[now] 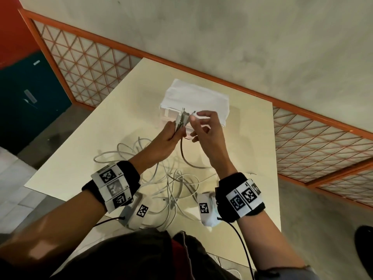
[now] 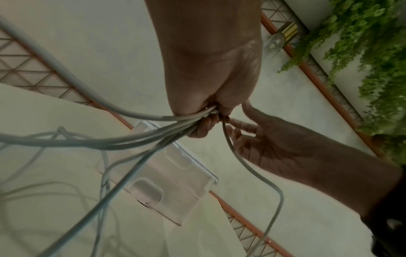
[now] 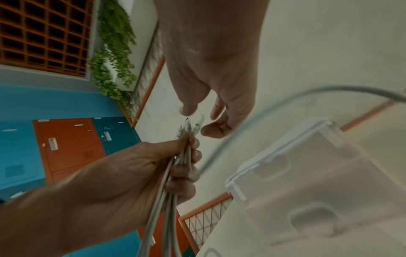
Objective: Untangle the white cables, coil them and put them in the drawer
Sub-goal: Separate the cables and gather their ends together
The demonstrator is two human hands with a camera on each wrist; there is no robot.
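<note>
Cream table (image 1: 242,122). Translucent drawer unit (image 1: 197,102) at 12 o'clock on it, cloth-topped. White cables (image 1: 177,182) lie tangled at 6 o'clock, strands rising to the hands. Left hand (image 1: 163,142) fists a bundle of cable ends (image 3: 191,128), plugs up. Right hand (image 1: 205,130), at 3 o'clock of the left: fingers loosely spread at the plug tips; whether it pinches one, cannot tell.

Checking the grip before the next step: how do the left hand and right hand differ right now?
The left hand is closed in a fist around the bundled white cables; the right hand is open, fingers loosely spread. The left hand holds the cables' plug ends upright; the right hand's fingertips only reach toward them. Both hover above the table.
</note>
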